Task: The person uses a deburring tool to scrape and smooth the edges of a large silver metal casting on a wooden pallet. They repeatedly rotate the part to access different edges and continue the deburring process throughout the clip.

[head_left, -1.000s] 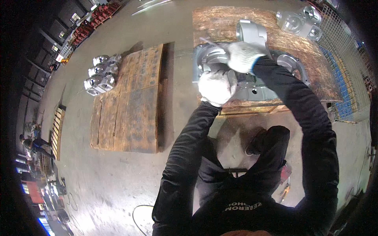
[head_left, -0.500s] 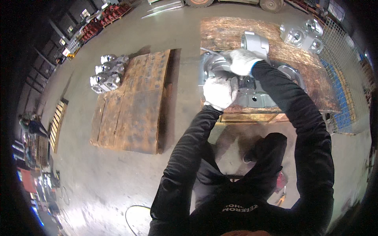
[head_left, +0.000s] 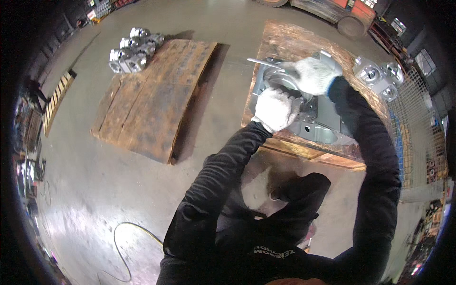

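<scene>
A large grey metal casting [head_left: 327, 118] with round openings lies on the wooden-topped crate [head_left: 280, 35] in front of me. Over its far side, my right hand [head_left: 316, 76], in a white knit glove, is closed on a thin rod-shaped tool [head_left: 261, 62]. The tool's bare end points out to the left; its grip is hidden in the glove. My left hand [head_left: 278, 110], gloved alike, sits at the near left of the casting with fingers curled over the rim of a round opening. What lies under its fingertips is partly hidden.
A wooden board platform [head_left: 152, 99] stands left, with shiny machined castings [head_left: 133, 52] at its far end. Similar castings [head_left: 380, 78] sit at the crate's right, near a wire mesh cage [head_left: 418, 128]. A cable [head_left: 116, 242] curls on the floor; a vehicle [head_left: 332, 14] stands at the back.
My view has turned, shifting the platform and crate. My right hand has moved rightward along the casting with the tool, blurred by motion. My left hand stays on the casting's near left.
</scene>
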{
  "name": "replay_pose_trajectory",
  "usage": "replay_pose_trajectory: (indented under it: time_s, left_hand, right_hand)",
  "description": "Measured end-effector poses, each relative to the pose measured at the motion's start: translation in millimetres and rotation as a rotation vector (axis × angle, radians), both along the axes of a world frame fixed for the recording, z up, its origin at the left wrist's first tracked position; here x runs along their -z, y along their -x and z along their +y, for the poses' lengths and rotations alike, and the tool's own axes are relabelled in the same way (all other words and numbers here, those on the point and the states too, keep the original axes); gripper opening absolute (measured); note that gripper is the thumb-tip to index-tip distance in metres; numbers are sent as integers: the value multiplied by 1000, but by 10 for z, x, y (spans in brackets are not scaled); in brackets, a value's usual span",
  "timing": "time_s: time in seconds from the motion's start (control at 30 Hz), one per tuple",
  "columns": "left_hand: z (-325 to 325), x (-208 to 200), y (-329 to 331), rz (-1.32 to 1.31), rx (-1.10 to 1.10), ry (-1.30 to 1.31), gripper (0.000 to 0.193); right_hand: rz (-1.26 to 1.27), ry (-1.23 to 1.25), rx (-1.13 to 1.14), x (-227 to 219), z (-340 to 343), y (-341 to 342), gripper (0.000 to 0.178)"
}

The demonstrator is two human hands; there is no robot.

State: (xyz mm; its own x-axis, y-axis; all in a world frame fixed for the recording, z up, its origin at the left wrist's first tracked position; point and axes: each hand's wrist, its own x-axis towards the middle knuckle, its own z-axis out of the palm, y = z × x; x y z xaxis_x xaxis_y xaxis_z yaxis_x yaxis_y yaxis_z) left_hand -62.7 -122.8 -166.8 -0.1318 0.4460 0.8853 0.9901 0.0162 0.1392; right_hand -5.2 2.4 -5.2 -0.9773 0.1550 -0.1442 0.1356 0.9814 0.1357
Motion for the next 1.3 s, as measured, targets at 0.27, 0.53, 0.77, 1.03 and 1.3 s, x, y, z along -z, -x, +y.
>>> replay_pose_trajectory:
  time_s: [0.27,0.53,0.77,1.03,1.3]
  left_hand:
    - [51,15,-46,-96,13,125,26]
    - [-112,24,22,-160,-15,432,38]
    - [-74,40,-53,-168,-45,478,38]
    - [-276,43,-234,-489,256,243,49]
    - [-826,452,-439,-86,96,87,41]
  right_hand:
    - [33,8,-184,61,-211,-82,31]
    - [-140,4,-96,-349,-718,-271,39]
    - [-106,-67,-193,-325,-878,-250,42]
    - [108,-23,-155,215,-811,-421,40]
    - [352,25,-39,672,-847,-654,39]
